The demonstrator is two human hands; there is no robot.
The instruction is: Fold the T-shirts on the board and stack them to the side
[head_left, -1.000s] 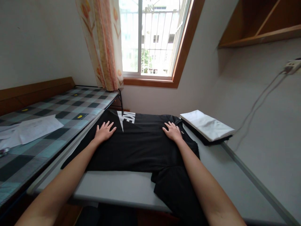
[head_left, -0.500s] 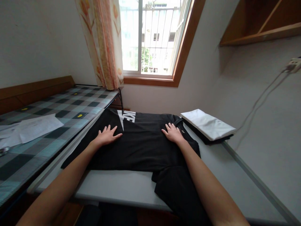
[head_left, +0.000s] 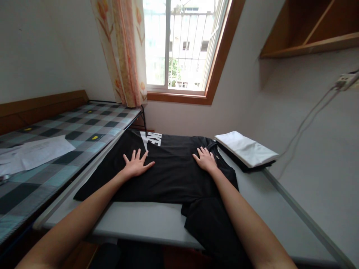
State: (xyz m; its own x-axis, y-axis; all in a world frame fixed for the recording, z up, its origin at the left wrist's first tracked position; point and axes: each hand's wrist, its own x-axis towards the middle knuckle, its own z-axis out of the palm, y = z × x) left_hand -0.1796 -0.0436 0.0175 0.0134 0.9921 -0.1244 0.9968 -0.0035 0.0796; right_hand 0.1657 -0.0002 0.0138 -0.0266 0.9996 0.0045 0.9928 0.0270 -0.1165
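Observation:
A black T-shirt (head_left: 168,179) with white lettering and a white swoosh near its far edge lies spread across the table (head_left: 140,220). Its collar points to the right, and one sleeve hangs over the table's front edge. My left hand (head_left: 136,164) rests flat on the shirt's body, fingers spread, just below the swoosh. Near the collar, my right hand (head_left: 206,158) lies palm down on the cloth with its fingers stretched out. Neither hand grips the fabric. My right forearm passes over part of the sleeve and hides it.
Folded white cloth (head_left: 248,147) sits on folded black cloth (head_left: 249,167) at the table's back right. To the left, a bed (head_left: 112,123) with a checked cover holds some papers (head_left: 42,151). A window, a curtain (head_left: 127,56) and a wall shelf (head_left: 311,46) surround the table.
My left hand has slid to the right over the shirt, its fingers spread wider. My right hand has stayed almost in place, and the shirt looks nearly unchanged.

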